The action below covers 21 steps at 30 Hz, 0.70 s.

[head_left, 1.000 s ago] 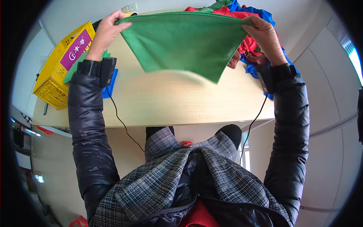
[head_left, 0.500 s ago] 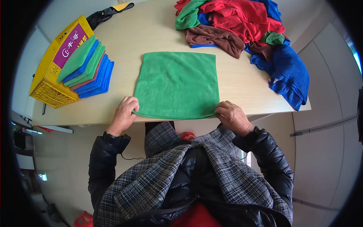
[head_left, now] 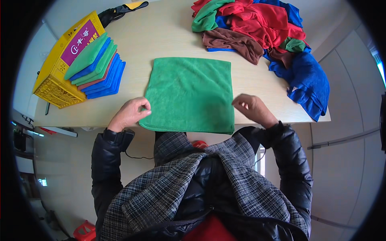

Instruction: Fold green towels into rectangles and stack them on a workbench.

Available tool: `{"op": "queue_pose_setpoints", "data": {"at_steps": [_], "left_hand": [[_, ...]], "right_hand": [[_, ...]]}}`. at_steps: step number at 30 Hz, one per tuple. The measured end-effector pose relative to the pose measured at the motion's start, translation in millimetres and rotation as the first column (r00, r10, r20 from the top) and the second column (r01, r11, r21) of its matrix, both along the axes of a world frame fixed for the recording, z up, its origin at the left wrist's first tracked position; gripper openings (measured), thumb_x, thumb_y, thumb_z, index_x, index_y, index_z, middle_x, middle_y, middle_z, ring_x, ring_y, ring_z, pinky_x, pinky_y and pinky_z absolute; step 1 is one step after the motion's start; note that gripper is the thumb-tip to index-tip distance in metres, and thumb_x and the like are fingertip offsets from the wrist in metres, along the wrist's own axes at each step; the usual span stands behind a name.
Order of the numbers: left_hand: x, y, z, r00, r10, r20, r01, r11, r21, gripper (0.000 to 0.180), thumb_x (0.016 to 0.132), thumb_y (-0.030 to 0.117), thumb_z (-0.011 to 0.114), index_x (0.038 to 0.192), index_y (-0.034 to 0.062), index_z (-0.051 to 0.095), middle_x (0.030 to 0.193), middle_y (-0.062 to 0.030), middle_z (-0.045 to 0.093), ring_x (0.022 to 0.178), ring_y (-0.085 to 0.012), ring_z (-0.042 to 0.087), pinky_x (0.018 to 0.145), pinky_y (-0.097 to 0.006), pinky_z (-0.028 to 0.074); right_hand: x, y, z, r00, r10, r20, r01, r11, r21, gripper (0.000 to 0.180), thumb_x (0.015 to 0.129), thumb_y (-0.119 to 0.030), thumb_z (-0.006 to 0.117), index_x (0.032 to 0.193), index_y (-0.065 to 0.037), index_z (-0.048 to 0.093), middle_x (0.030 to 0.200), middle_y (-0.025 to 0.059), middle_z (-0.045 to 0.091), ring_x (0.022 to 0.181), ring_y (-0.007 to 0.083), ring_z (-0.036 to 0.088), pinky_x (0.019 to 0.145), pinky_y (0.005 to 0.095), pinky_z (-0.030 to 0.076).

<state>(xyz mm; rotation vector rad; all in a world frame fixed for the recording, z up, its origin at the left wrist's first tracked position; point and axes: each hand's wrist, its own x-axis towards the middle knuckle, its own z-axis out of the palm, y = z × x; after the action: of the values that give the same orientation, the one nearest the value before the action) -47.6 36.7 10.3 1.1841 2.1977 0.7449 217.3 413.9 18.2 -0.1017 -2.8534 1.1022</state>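
Observation:
A green cloth lies spread flat on the table, its near edge hanging slightly over the front edge. My left hand is beside its near left corner, fingers loosely curled, with a gap between thumb and forefinger. Off the cloth's right edge, my right hand is raised, its fingers bent and slightly apart. Neither hand holds the cloth. A soft shadow falls on the cloth near the right hand.
To the left, a stack of folded green, blue and brown cloths leans by a yellow plastic crate. A heap of red, blue, green and brown cloths covers the table's far right. A black strap with yellow lies behind the crate.
Both hands have let go of the cloth's near corners and lifted, the right one moving up and away from the corner. The cloth's near edge now sits lower, over the table edge.

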Motion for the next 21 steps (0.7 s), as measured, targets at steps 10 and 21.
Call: {"op": "queue_pose_setpoints", "data": {"at_steps": [10,21], "left_hand": [[-34.2,79.8,-29.3,0.838,-0.029,-0.544,0.195,0.948,0.25,0.027,0.083,0.015,0.075,0.107,0.0092,0.065,0.101,-0.0094,0.061,0.1,-0.0291,0.061,0.085,-0.042,0.051],[-18.7,10.6,-18.8,0.883,-0.194,-0.427,0.204,0.979,-0.022,0.027,0.081,0.021,0.076,0.105,0.0119,0.067,0.096,-0.0067,0.058,0.103,-0.0283,0.055,0.091,-0.042,0.046]], "right_hand": [[-143.5,52.4,-61.5,1.0,-0.001,-0.013,0.007,0.879,0.477,0.055,0.098,-0.034,0.058,0.145,-0.008,0.047,0.149,0.0188,0.047,0.138,0.036,0.046,0.113,0.0457,0.041],[-170.7,54.9,-88.4,0.99,-0.127,0.054,0.06,0.751,0.658,0.069,0.1,-0.05,0.049,0.155,-0.011,0.037,0.161,0.0187,0.034,0.149,0.0385,0.031,0.118,0.0533,0.031]]}}
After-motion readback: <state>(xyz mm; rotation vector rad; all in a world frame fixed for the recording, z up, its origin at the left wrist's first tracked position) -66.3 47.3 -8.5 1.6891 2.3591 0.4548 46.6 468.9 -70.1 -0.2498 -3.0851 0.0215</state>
